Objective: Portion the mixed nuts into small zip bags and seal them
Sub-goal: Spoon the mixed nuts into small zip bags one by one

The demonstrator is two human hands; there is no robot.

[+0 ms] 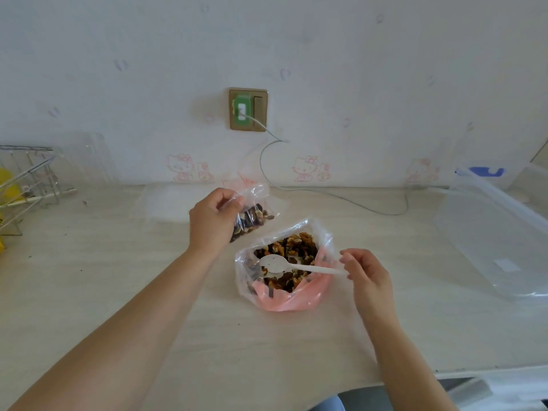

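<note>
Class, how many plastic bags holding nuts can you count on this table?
2: a small zip bag gripped by the left hand, and a large open bag beside it with a white spoon inside.

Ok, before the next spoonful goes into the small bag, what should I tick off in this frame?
1. Left hand holds the small zip bag near its top: ok.
2. Small bag mouth open wide enough for the spoon: cannot tell.
3. Right hand fingers on the handle of the white plastic spoon: ok.
4. Spoon loaded: not ok, its bowl lies empty on the nuts.
5. Large bag of mixed nuts open and upright: ok.
6. Small bag sealed: not ok.
</note>
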